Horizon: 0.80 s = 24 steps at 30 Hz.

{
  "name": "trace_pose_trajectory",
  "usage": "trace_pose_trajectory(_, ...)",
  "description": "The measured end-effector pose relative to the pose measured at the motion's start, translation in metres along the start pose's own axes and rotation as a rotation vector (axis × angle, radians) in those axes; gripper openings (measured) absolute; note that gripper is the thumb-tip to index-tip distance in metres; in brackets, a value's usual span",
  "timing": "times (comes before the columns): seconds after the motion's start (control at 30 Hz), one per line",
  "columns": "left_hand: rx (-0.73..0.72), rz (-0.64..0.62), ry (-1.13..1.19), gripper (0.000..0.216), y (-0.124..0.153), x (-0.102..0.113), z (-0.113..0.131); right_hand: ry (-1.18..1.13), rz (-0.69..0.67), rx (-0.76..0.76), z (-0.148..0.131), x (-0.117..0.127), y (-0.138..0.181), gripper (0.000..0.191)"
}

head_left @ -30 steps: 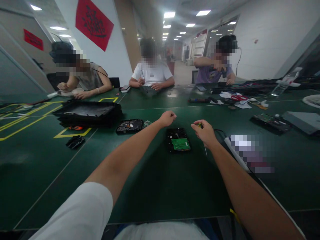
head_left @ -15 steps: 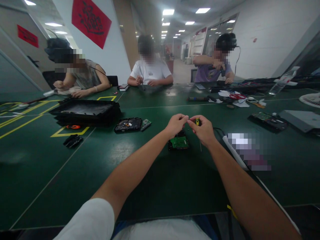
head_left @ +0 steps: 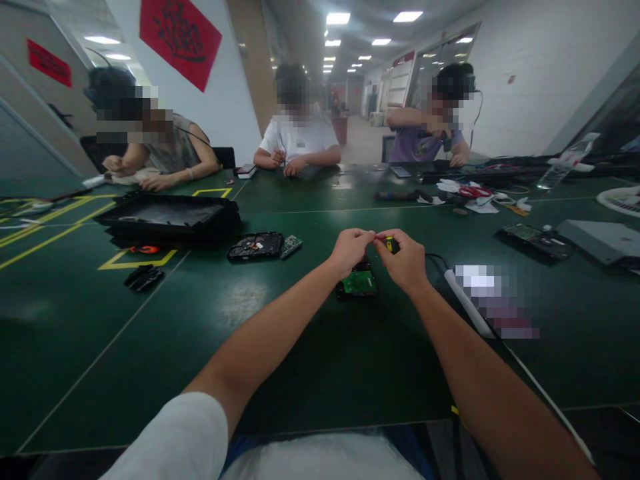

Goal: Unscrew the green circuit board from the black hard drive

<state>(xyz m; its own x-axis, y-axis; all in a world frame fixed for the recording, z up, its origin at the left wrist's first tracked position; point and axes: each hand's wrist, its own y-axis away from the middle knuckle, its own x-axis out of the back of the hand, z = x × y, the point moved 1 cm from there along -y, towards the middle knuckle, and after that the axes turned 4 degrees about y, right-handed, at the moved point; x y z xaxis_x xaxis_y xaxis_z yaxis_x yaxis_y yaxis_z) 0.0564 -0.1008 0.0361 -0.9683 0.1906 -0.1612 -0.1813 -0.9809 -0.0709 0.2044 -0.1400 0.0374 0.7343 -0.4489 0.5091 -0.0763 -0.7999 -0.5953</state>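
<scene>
A big green table (head_left: 320, 373) fills a long bright room, with three people (head_left: 299, 141) at its far side and bare space near the front edge. Just above the drive (head_left: 359, 283), the right hand (head_left: 406, 261) grips a screwdriver (head_left: 391, 244). The left hand (head_left: 350, 248) pinches shut right beside it.

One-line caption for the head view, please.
Left hand and right hand, holding a small screwdriver, meet fingertip to fingertip over a hard drive on the green table.
</scene>
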Motion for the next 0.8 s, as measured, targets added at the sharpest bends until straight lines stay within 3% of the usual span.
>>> trace_pose_trajectory(0.17, 0.025, 0.015, -0.008, 0.027, 0.0, -0.001, 0.0, 0.136, 0.025, 0.085, -0.003, -0.001, 0.002, 0.021)
trace_pose_trajectory(0.53, 0.082, -0.026, -0.088, 0.032, 0.003, 0.006, 0.015, 0.187, -0.037, 0.077, -0.004, -0.001, 0.002, 0.021)
trace_pose_trajectory(0.67, -0.034, -0.087, -0.265, 0.031, 0.005, 0.013, 0.023, 0.175, 0.005, 0.07, -0.005, 0.001, 0.003, 0.022)
trace_pose_trajectory(0.8, -0.346, -0.101, -0.64, 0.027, 0.033, 0.03, 0.025, 0.194, -0.012, 0.003, 0.005, 0.004, -0.002, 0.022)
